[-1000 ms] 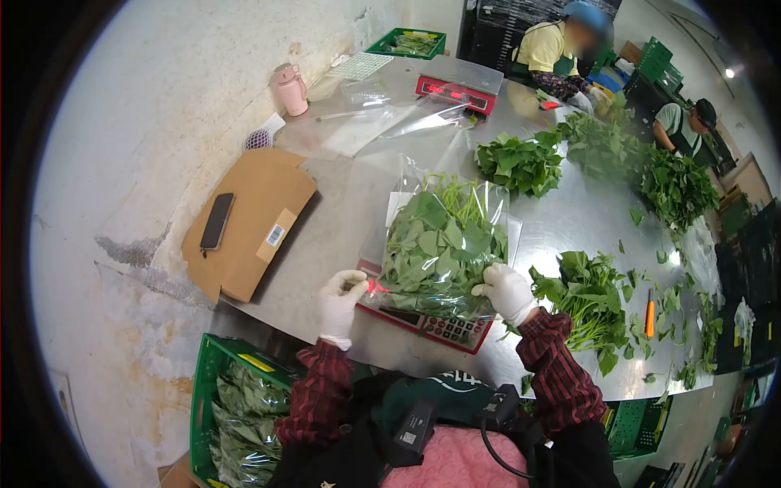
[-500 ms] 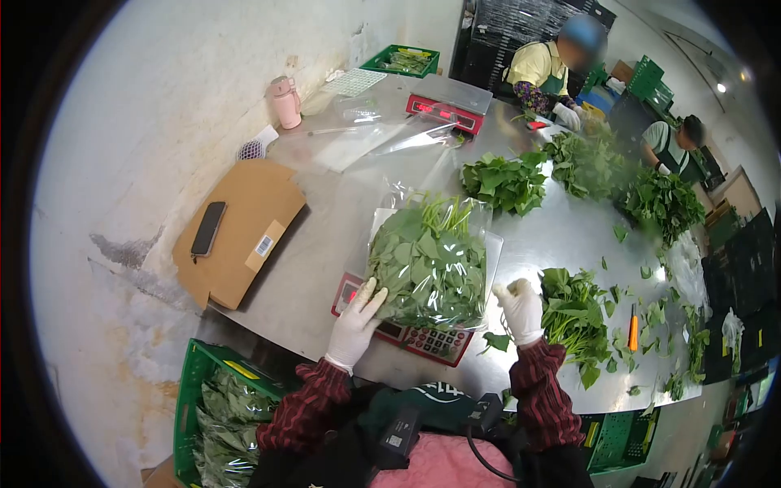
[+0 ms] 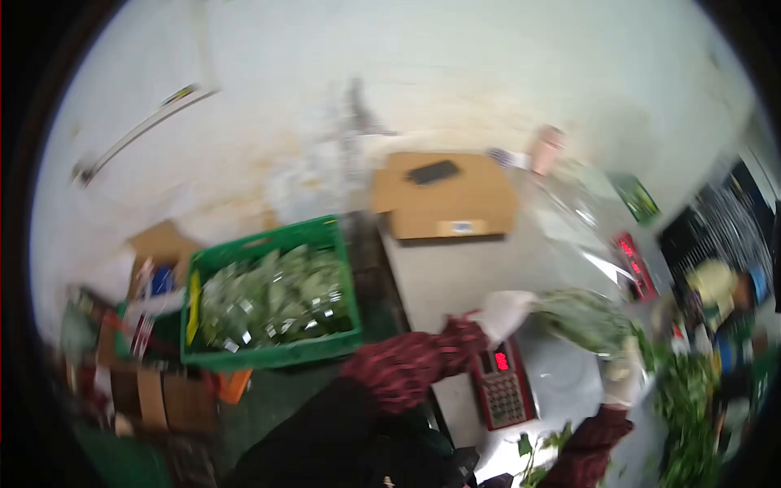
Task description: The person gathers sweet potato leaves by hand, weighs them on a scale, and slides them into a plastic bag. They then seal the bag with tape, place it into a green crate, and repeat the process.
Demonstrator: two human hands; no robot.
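A clear plastic bag of leafy greens (image 3: pixel 582 320) is off the scale's platform, tilted and held between my two gloved hands. My left hand (image 3: pixel 506 313) is closed on the bag's left end. At the opposite end, my right hand (image 3: pixel 622 376) grips the bag near its corner. Motion blurs the fingers of both hands. Below the bag is the red scale (image 3: pixel 503 398) with a lit display and keypad. Loose leafy stems (image 3: pixel 553 447) lie on the table close to my right sleeve.
A green crate (image 3: pixel 354 329) of bagged greens stands left of the metal table (image 3: pixel 435 297). A cardboard box (image 3: pixel 480 195) carries a phone (image 3: pixel 433 172). Behind are a pink bottle (image 3: pixel 547 150) and a second scale (image 3: pixel 636 264). A co-worker (image 3: pixel 716 289) is at the right.
The view has swung left, bringing the crate of bagged greens fully into sight. The bag has been lifted off the scale, and my right hand has moved from beside it to grip it.
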